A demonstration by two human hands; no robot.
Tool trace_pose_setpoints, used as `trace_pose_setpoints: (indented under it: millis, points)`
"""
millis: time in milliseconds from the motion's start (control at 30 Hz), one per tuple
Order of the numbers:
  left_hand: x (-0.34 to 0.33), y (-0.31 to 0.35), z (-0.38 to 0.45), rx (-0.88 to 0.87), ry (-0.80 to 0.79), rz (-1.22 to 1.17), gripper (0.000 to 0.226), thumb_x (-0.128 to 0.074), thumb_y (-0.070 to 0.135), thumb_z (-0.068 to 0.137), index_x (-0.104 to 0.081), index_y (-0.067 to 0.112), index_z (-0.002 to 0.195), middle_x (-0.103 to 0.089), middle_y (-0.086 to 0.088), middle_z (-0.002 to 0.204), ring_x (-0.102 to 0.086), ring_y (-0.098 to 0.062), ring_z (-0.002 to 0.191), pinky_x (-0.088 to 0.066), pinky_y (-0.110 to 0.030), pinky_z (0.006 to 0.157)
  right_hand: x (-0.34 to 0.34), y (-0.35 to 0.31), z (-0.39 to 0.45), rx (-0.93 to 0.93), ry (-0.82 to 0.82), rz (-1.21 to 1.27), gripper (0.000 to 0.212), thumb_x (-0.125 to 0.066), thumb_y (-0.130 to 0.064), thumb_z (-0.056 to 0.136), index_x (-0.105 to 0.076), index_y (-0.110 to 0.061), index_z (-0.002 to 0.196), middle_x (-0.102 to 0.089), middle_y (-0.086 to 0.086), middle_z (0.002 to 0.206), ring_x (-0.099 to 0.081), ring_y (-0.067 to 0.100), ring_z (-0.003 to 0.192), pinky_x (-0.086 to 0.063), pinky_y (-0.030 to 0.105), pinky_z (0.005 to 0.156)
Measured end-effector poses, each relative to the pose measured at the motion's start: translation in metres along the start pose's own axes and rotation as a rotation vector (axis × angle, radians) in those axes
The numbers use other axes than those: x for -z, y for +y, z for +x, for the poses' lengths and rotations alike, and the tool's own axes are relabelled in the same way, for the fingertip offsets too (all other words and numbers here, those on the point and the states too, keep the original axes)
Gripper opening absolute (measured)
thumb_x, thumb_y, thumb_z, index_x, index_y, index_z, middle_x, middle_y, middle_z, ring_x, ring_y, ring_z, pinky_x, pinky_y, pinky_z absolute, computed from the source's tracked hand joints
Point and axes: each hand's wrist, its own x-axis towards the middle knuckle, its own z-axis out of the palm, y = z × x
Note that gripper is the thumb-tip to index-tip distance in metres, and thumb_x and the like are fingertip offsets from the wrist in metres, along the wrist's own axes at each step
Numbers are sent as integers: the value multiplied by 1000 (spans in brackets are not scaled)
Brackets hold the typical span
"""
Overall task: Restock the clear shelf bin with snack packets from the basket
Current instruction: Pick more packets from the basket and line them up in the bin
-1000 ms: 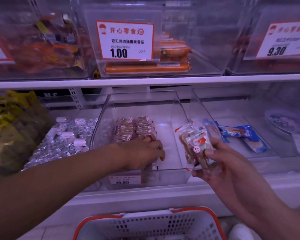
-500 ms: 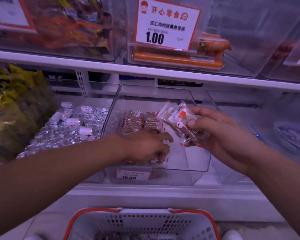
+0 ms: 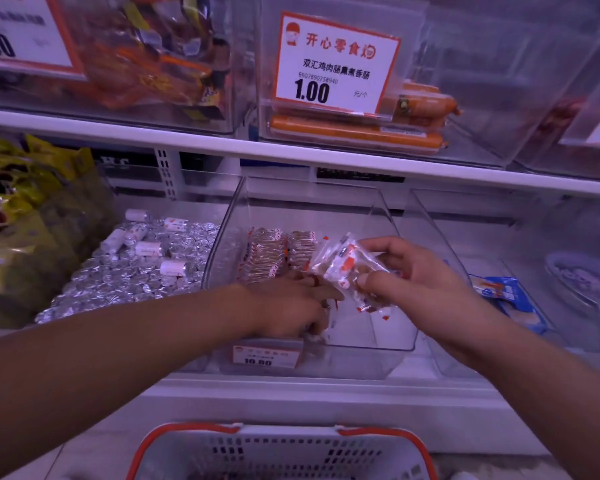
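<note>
My right hand [image 3: 418, 285] is pinching a small bunch of snack packets [image 3: 343, 268] over the clear bin [image 3: 371, 216], long axis slanting from upper left down to lower right (tilted, not flat). My left hand [image 3: 291, 306] is lying inside the bin with fingers curled on the packed rows [image 3: 278, 252]; whether it is actually gripping any, I cannot tell.

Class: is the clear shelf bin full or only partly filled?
Partly filled: the clear shelf bin holds packet rows at the back-left; its right floor is bare.

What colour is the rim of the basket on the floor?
Orange-red, running round the top of the white slotted plastic basket. The head view shows it best.
</note>
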Motion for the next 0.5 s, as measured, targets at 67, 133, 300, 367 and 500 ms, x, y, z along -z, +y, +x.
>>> trace_pose_setpoints:
  millis: [67, 133, 300, 367, 500]
  points:
    - [2, -1, -2, 30, -3, -86, 25, -52, 37, 91, -68, 28, 107, -55, 1, 136, -47, -24, 127, -33, -25, 101, 3, -4, 5, 41, -63, -192, 32, -69, -14, 83, -63, -30, 110, -73, 1, 94, -67, 15, 72, -56, 35, 66]
    - [5, 0, -5, -22, 51, -163, 40, -42, 44, 90, -69, 20, 109, -60, -5, 129, -55, -26, 118, -41, -25, 99, 7, -7, 9, 69, -175, -395, 33, -71, -20, 82, -60, -35, 109, -71, -2, 90, -65, 10, 67, -55, 32, 62]
    - [6, 0, -13, -30, 191, -214, 28, -57, 33, 95, -69, 11, 108, -59, -11, 126, -62, -31, 101, -48, -30, 86, 15, -13, 16, 26, -423, -756, 32, -67, -36, 79, -57, -38, 109, -69, -5, 86, -66, 18, 74, -56, 40, 72]
    - [4, 0, -11, 18, 179, -211, 24, -64, 26, 90, -70, 11, 108, -53, -7, 132, -62, -29, 104, -50, -31, 87, 14, -12, 22, -13, -504, -871, 32, -69, -34, 81, -56, -36, 111, -70, -5, 90, -67, 18, 79, -56, 41, 77]
    - [0, -3, -6, 132, 194, -344, 29, -69, 19, 82, -69, 12, 110, -58, -5, 124, -61, -24, 109, -50, -38, 91, -10, -2, 43, 28, -588, -1009, 38, -76, -24, 78, -59, -28, 111, -65, -3, 101, -62, 18, 90, -53, 32, 81]
